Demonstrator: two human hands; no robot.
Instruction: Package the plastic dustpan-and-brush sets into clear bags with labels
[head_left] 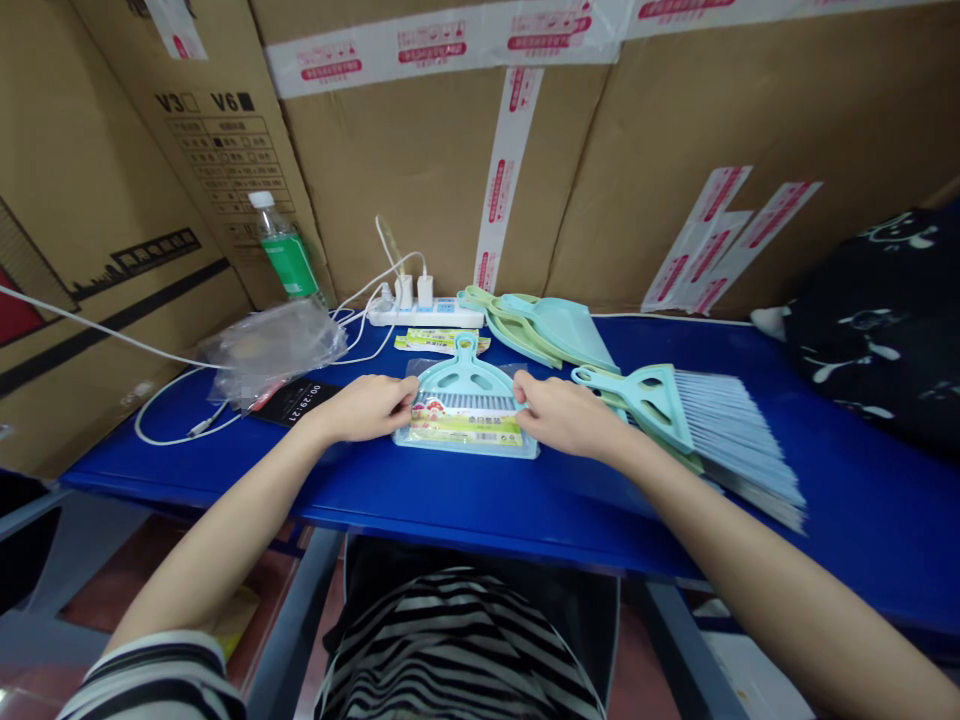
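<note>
A light blue mini dustpan and brush set (469, 385) in a clear plastic bag lies flat in front of me, with a yellow-green printed label across its lower half. At its left edge, my left hand (381, 405) pinches the bag with closed fingers. My right hand (559, 412) grips the opposite edge the same way. Just beyond my right hand lie several loose brushes (660, 405) in blue and green, their pale bristles pointing right. Behind the set, blue and green dustpans (574, 325) are stacked.
Spare label strips (441, 341) lie before a white power strip (427, 312) with chargers and cables. On the left are crumpled clear bags (277, 345), a phone (296, 400) showing a timer and a bottle (285, 250). A black patterned bag (877, 320) sits at right; cardboard walls (442, 170) stand behind.
</note>
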